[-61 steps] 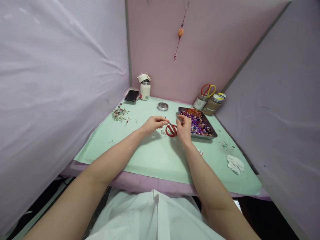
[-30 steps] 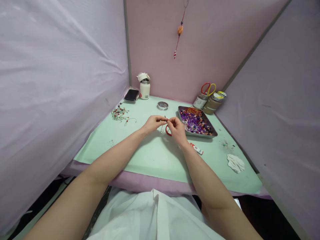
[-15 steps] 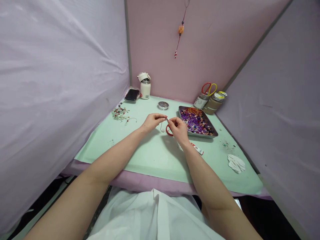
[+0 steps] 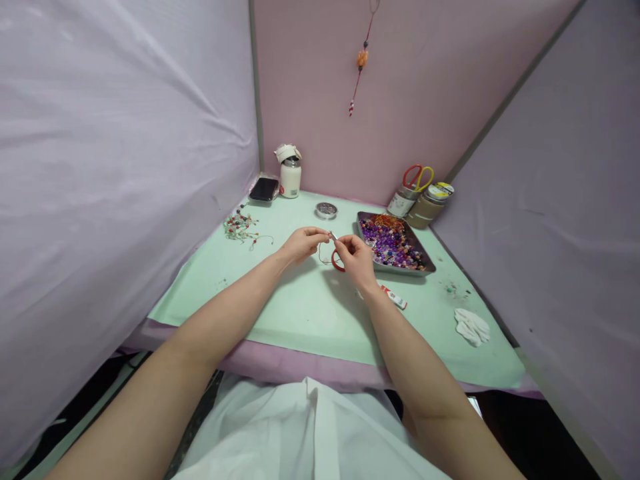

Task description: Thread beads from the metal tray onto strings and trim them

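My left hand (image 4: 301, 245) and my right hand (image 4: 356, 257) meet over the middle of the green mat (image 4: 300, 307), fingertips almost touching. Both pinch a thin red cord (image 4: 321, 253) with a small bead at the point where the fingers meet. A pair of red-handled scissors (image 4: 337, 263) lies on the mat just under my right hand, mostly hidden by it. The metal tray of purple and mixed beads (image 4: 393, 245) stands directly to the right of my right hand.
A small tube (image 4: 393, 297) lies by my right wrist. Finished beaded strands (image 4: 241, 228) lie at the left. At the back stand a white flask (image 4: 290, 175), a phone (image 4: 263, 190), a round tin (image 4: 326, 211) and jars with scissors (image 4: 416, 194). A white cloth (image 4: 472, 327) lies right.
My right hand came away from the tray edge and moved left to meet my left hand. The tube near my wrist became visible. Since then the hands have barely moved.
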